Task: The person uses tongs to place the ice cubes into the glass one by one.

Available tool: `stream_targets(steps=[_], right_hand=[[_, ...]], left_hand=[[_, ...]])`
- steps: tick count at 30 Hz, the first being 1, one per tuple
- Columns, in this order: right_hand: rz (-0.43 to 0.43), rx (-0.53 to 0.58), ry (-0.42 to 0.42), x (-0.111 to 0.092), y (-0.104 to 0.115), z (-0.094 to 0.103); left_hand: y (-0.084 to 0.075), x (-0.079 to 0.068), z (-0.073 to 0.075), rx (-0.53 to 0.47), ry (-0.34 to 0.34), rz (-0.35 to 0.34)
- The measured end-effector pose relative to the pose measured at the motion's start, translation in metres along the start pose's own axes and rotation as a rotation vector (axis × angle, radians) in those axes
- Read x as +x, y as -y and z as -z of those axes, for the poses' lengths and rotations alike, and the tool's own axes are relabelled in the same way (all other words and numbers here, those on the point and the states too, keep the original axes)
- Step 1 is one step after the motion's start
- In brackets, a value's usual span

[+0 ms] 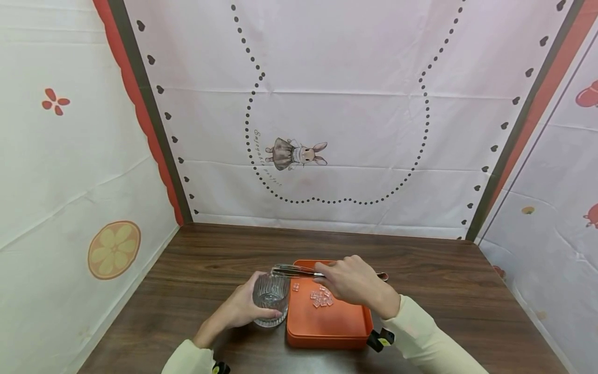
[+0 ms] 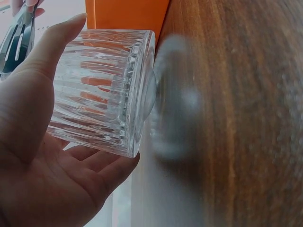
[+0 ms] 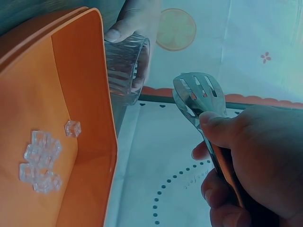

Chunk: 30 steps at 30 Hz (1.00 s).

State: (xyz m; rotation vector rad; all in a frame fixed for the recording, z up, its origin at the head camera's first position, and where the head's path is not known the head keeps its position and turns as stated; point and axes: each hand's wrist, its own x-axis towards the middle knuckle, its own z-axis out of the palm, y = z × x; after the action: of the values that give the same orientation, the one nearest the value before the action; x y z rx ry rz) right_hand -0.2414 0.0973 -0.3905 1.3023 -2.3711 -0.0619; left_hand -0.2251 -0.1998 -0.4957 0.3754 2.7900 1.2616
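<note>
My left hand [image 1: 245, 304] holds a clear ribbed glass [image 1: 271, 298], thumb on one side and fingers on the other. In the left wrist view the glass [image 2: 102, 90] has its base close to the dark tabletop. A pair of slotted metal tongs [image 3: 201, 97] is gripped in my right hand [image 1: 352, 280], above the orange tray. From the head, the tong tips reach over the glass's rim; whether they pinch anything is unclear. Several clear cubes [image 3: 42, 158] lie clustered in the tray, and another clear cube [image 3: 72, 128] sits apart, nearer the glass.
The orange tray [image 1: 327, 332] stands just right of the glass, its raised wall between glass and cubes. Dark wood tabletop [image 1: 201, 259] surrounds both. Printed white cloth [image 1: 374, 145] hangs behind the table and along both sides.
</note>
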Motion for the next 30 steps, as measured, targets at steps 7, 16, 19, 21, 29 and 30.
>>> stream_targets(steps=[7,16,19,21,29,30], right_hand=[[-0.011,0.003,0.016,0.0012,0.0014,0.0014],[-0.017,0.005,0.018,0.0025,0.0044,0.0028],[-0.022,0.028,0.032,0.0029,0.0051,0.0027],[-0.018,0.04,0.038,0.0028,0.0049,0.0023],[-0.01,0.045,-0.007,0.0003,0.0022,0.0],[-0.01,0.046,-0.011,-0.0002,0.0018,-0.0001]], left_hand=[[-0.0003,0.0004,-0.0002,-0.009,-0.003,0.001],[-0.0011,-0.0004,-0.0008,0.011,-0.012,0.013],[-0.0007,-0.0002,-0.0008,0.003,-0.01,0.01],[-0.0005,-0.0003,-0.0007,0.005,-0.01,0.006],[-0.002,-0.0014,0.0002,0.017,0.001,0.021],[-0.0022,-0.0016,0.0003,0.016,0.003,0.024]])
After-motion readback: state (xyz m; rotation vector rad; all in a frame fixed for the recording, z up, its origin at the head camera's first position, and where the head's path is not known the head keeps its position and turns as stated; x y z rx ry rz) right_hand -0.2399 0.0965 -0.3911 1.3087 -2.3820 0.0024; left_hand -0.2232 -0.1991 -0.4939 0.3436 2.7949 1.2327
